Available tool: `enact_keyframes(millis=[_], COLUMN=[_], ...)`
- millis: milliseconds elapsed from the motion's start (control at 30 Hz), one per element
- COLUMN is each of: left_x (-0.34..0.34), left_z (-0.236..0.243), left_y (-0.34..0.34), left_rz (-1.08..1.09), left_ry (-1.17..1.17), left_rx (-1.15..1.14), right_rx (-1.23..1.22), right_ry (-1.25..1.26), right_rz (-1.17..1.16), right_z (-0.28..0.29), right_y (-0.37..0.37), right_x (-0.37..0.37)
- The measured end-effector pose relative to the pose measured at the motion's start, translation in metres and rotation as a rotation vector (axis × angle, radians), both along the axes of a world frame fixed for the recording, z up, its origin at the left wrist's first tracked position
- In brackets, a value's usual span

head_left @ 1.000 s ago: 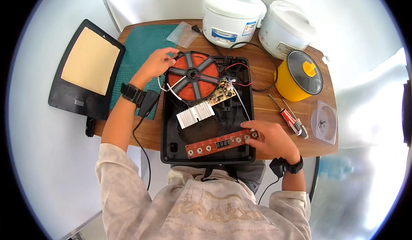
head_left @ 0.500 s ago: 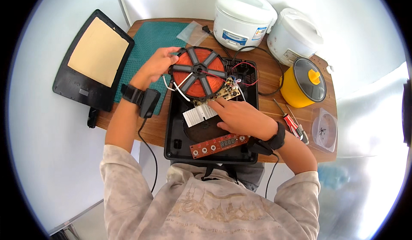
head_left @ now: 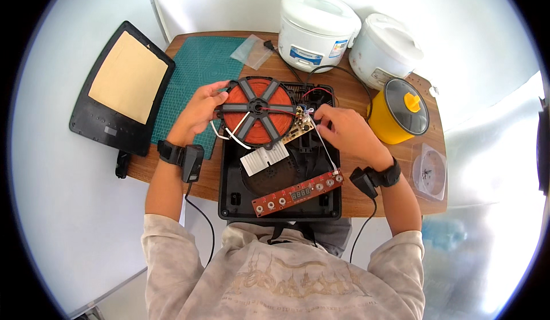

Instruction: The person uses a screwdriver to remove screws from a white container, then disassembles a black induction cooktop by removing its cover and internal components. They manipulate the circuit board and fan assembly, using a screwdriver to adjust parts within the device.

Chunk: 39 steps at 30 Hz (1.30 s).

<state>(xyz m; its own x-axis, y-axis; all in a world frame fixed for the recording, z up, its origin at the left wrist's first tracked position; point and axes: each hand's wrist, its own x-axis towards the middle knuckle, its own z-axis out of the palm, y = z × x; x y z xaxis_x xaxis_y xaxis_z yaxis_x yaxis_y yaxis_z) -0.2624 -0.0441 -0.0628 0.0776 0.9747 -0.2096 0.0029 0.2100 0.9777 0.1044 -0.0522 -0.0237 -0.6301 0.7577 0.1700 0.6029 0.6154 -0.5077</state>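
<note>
An open black appliance housing [head_left: 232, 180] holds a copper coil [head_left: 240, 125] on a black spoked frame, a populated circuit board [head_left: 294, 134] with a silver heatsink [head_left: 258, 161], and a red display board [head_left: 269, 202] lying near the front. My left hand [head_left: 201, 105] has its fingers closed on the coil frame's left rim. My right hand [head_left: 344, 128] is curled beside the white connector and wires at the circuit board's right end; what its fingertips hold is unclear. Thin red, white and black wires run among the parts.
Two white rice cookers [head_left: 314, 31] stand behind, a yellow pot [head_left: 385, 131] at right beside a clear tray [head_left: 432, 185] of small parts. A green mat [head_left: 192, 62], clear bag [head_left: 245, 45] and black cord lie on the wooden table [head_left: 358, 194]; a black cover [head_left: 91, 126] sits at left.
My right hand has moved from the display board up to the wire connector. My left hand and the coil sit slightly lower in view than half a second ago.
</note>
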Motion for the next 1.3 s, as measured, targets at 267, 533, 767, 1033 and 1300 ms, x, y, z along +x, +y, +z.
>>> enact_keyframes(millis=[267, 533, 767, 1033, 1300], left_x=[-0.003, 0.003, 0.011, 0.01, 0.017], left_z=[-0.014, -0.012, -0.003, -0.016, -0.018], left_y=[0.007, -0.002, -0.023, -0.038, -0.037], left_rz=[0.038, 0.05, 0.069, 0.07, 0.088], left_ry=[-0.1, -0.132, -0.129, -0.198, -0.235], left_rx=[-0.087, -0.061, -0.033, -0.041, -0.044], right_rx=[0.022, -0.073, -0.144, -0.201, -0.223], right_ry=[-0.178, -0.156, -0.111, -0.065, -0.003], right_rz=[0.017, 0.151, 0.121, 0.105, -0.199], right_z=[-0.027, -0.028, -0.014, -0.013, -0.017], right_y=[0.065, 0.067, 0.056, 0.046, 0.101], right_x=[0.002, -0.017, -0.003, 0.009, -0.004])
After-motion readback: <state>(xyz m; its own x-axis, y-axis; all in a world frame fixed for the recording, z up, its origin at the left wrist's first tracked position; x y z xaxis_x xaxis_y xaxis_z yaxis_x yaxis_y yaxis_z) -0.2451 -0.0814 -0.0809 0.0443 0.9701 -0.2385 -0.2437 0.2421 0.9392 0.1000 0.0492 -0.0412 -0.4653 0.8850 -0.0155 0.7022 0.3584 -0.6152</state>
